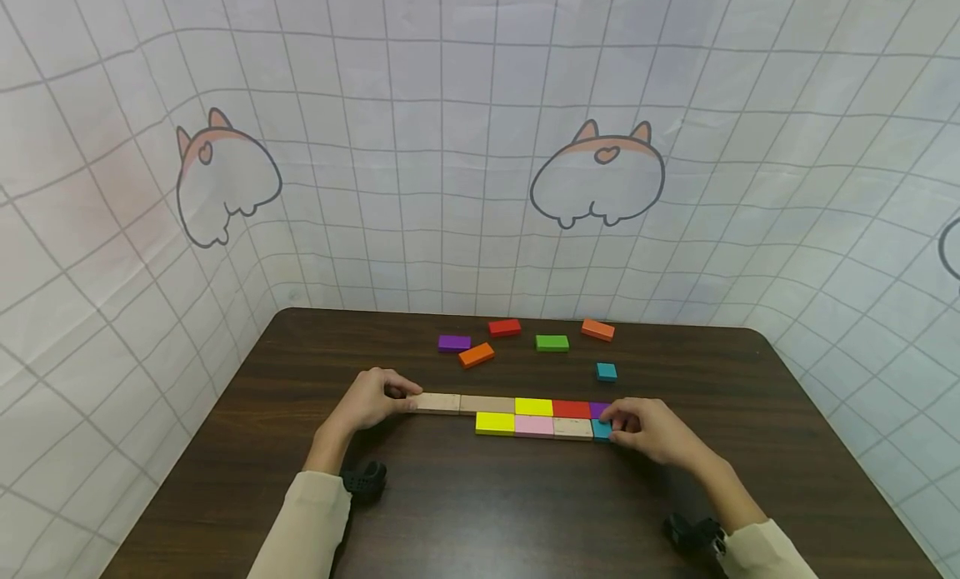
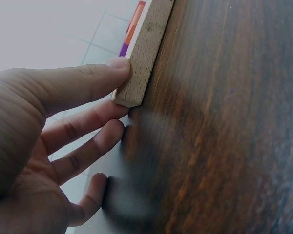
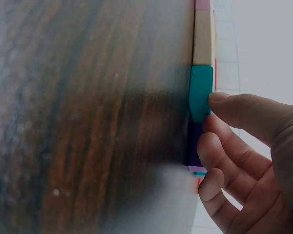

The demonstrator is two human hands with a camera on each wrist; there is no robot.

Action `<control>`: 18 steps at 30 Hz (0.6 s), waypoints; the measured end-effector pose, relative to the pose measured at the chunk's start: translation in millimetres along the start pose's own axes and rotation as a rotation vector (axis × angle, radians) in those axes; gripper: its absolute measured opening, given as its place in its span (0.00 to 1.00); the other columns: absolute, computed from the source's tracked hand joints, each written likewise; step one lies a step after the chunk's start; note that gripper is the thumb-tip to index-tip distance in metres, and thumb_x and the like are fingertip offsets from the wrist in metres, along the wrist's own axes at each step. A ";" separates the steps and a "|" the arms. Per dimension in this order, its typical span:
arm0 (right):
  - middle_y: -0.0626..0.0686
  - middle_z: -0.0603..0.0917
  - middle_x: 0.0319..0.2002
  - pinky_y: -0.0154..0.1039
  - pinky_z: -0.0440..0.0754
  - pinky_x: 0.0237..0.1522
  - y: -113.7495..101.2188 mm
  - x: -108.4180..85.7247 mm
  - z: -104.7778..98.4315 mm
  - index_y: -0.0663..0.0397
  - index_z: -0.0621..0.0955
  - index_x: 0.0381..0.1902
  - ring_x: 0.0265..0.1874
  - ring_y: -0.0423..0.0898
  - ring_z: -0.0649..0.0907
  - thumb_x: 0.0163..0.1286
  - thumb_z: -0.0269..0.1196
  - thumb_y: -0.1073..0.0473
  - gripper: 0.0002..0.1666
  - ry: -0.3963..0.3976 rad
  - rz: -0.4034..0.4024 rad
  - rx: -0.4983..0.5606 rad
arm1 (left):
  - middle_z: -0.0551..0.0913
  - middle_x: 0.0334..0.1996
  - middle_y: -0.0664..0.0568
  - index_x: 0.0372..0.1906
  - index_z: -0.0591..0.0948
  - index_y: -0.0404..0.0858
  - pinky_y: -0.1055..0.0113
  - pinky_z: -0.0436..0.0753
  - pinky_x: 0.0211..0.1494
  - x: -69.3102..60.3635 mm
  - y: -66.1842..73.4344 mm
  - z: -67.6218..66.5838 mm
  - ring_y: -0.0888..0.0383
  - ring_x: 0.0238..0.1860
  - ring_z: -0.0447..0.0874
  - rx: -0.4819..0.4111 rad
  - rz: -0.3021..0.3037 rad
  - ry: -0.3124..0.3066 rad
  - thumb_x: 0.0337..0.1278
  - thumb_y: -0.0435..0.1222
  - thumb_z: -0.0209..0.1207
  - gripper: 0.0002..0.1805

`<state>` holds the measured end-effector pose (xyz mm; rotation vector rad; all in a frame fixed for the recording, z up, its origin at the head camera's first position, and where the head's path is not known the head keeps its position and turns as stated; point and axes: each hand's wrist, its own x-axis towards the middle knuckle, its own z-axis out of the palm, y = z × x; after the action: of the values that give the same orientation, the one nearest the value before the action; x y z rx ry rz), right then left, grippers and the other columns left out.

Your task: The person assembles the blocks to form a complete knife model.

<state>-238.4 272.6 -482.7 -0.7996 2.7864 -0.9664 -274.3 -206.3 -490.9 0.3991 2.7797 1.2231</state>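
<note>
Two rows of flat wooden blocks lie against each other on the table. The back row runs from a plain wood block through another wood block, a yellow, a red and a purple block. In front are a yellow block, a pink block, a wood block and a teal block. My left hand pinches the back row's left end block between thumb and index finger. At the front row's right end, my right hand pinches the teal block, partly covering it.
Behind the rows lie loose blocks: purple, orange, red, green, another orange and a short teal one. A gridded cloth hangs behind the dark wooden table.
</note>
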 end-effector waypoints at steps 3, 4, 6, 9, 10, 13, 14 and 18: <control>0.42 0.79 0.32 0.35 0.77 0.32 -0.4 0.8 0.8 0.54 0.86 0.46 0.29 0.39 0.76 0.66 0.73 0.64 0.11 -0.001 -0.002 -0.001 | 0.83 0.34 0.57 0.43 0.93 0.44 0.60 0.78 0.37 -0.3 -0.2 0.0 0.56 0.34 0.77 -0.004 -0.001 -0.001 0.57 0.33 0.74 0.09; 0.42 0.79 0.32 0.35 0.77 0.32 -0.4 1.0 0.8 0.54 0.86 0.46 0.29 0.39 0.76 0.66 0.73 0.64 0.11 -0.004 -0.003 -0.002 | 0.84 0.34 0.57 0.43 0.93 0.44 0.60 0.78 0.37 -0.3 -0.2 0.0 0.56 0.34 0.77 -0.005 -0.002 0.000 0.57 0.33 0.74 0.09; 0.42 0.79 0.32 0.35 0.77 0.32 -1.1 1.4 0.4 0.54 0.86 0.46 0.29 0.38 0.76 0.66 0.73 0.64 0.11 -0.009 -0.003 -0.008 | 0.84 0.34 0.57 0.43 0.93 0.44 0.60 0.78 0.38 -0.4 -0.1 0.0 0.57 0.34 0.77 -0.005 -0.003 0.002 0.57 0.33 0.74 0.09; 0.42 0.79 0.32 0.36 0.78 0.32 -3.1 2.8 -1.6 0.54 0.86 0.46 0.29 0.39 0.76 0.66 0.73 0.64 0.11 -0.022 0.011 -0.018 | 0.84 0.34 0.57 0.43 0.93 0.45 0.60 0.78 0.38 -0.3 -0.1 0.1 0.57 0.34 0.77 -0.004 -0.005 0.006 0.57 0.33 0.74 0.09; 0.42 0.79 0.32 0.36 0.78 0.32 -4.0 3.8 -3.0 0.54 0.86 0.46 0.30 0.40 0.76 0.66 0.72 0.64 0.11 -0.027 0.017 -0.020 | 0.84 0.34 0.57 0.43 0.93 0.45 0.60 0.78 0.38 -0.2 -0.1 0.1 0.57 0.34 0.77 -0.005 -0.006 0.007 0.57 0.33 0.74 0.09; 0.43 0.79 0.31 0.36 0.79 0.33 -7.7 9.6 -7.6 0.54 0.86 0.47 0.30 0.42 0.76 0.67 0.72 0.63 0.11 -0.030 0.035 -0.021 | 0.84 0.34 0.57 0.43 0.93 0.45 0.60 0.78 0.38 -0.2 -0.1 0.2 0.57 0.34 0.77 -0.007 -0.008 0.009 0.57 0.33 0.74 0.09; 0.43 0.79 0.31 0.36 0.79 0.33 -9.0 12.6 -9.5 0.54 0.86 0.47 0.30 0.42 0.77 0.68 0.72 0.63 0.11 -0.028 0.039 -0.021 | 0.84 0.34 0.57 0.43 0.93 0.45 0.60 0.78 0.37 -0.2 0.0 0.2 0.57 0.34 0.77 -0.007 -0.007 0.009 0.57 0.33 0.74 0.09; 0.43 0.80 0.31 0.37 0.80 0.34 -14.3 30.1 -15.9 0.57 0.86 0.48 0.30 0.43 0.78 0.69 0.71 0.62 0.11 -0.018 0.013 -0.009 | 0.84 0.35 0.57 0.42 0.93 0.45 0.60 0.78 0.38 -0.6 0.3 0.1 0.57 0.34 0.77 -0.010 -0.008 0.013 0.57 0.33 0.74 0.09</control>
<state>-261.7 256.7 -458.9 -0.7862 2.7791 -0.9402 -273.7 -206.2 -490.8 0.3801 2.7818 1.2416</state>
